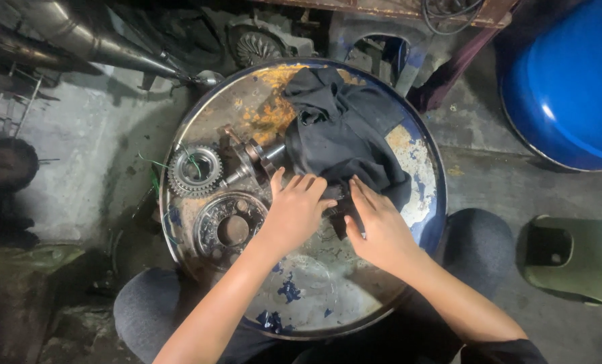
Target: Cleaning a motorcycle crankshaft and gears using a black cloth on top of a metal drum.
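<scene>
The person's left hand [294, 209] lies flat with fingers together on the lower edge of the black cloth [345, 131], and the right hand [378, 226] presses beside it with fingers slightly apart, on top of the rusty drum lid [419, 172]. The cloth partly covers a metal shaft part [257, 156], so pulling it could probably drag this part against the toothed gear [194, 170]. A small piece between the hands is hidden, and it may slip off the lid.

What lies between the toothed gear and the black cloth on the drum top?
In the head view, a metal shaft part with flanges lies between the toothed gear and the black cloth; its right end reaches the cloth's edge, just above the left hand.
</scene>
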